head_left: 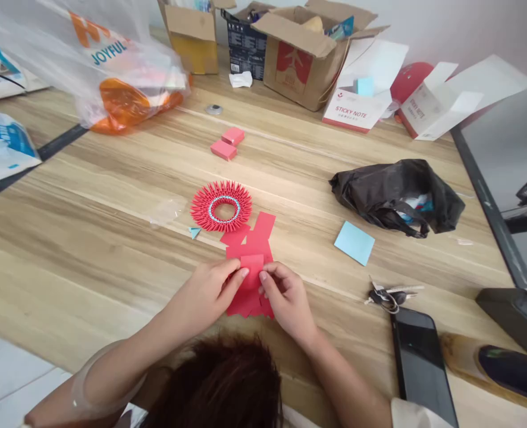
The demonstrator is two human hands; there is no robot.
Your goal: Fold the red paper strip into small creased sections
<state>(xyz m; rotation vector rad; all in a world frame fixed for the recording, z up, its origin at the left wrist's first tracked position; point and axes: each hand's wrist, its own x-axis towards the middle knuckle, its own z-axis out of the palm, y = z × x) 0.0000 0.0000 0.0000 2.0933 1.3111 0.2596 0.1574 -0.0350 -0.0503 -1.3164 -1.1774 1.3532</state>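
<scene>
Between my two hands is a small piece of red paper [252, 263], held by its left and right edges above other red paper slips [260, 229] spread on the table. My left hand [216, 284] pinches its left side with thumb and forefinger. On the right side, my right hand [286, 295] grips the edge the same way. Just beyond lies a ring of folded red paper pieces [198, 205] with a light-blue inner band. A little blue folded triangle [194, 232] rests by the ring's lower left.
Two pink-red paper blocks [223, 150] lie farther back. To the right are a blue sticky-note pad [354, 242], a black plastic bag [370, 187], keys [386, 296] and a phone [422, 356]. Cardboard boxes [297, 65] and a plastic bag [129, 77] line the back.
</scene>
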